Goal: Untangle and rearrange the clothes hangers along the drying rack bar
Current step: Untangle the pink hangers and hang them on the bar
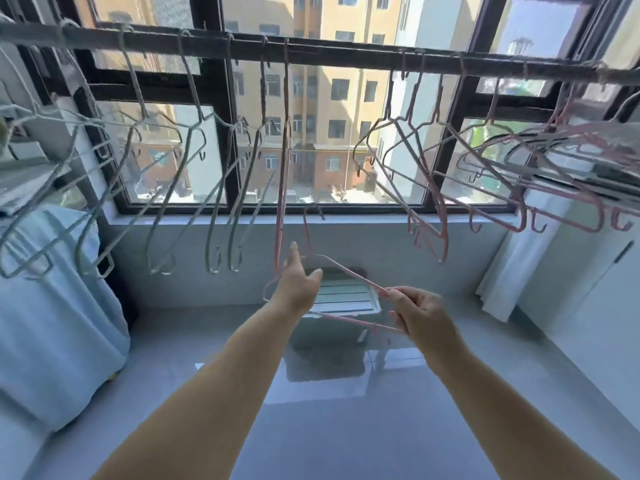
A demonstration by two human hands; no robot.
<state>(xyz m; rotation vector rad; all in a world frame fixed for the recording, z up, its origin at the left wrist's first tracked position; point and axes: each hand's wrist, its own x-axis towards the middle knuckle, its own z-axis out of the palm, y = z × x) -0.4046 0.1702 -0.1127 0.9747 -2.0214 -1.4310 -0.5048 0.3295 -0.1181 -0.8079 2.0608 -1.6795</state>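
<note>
No legible text, brand, no. or sign in your view, bar (346,56) and bldgs (311,98) outside incl.

A black-framed window (221,98) looked onto a tan apartment block (322,98). Pale blue fabric (52,306) hung at the left, and a white cabinet (588,306) stood at the right.

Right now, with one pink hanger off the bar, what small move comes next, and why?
Probably lift the loose pink hanger and hook it on the bar, in the gap right of the hung pink hanger. Its hook is free below the bar; the right hand pinches one end, the left hand is open.
</note>
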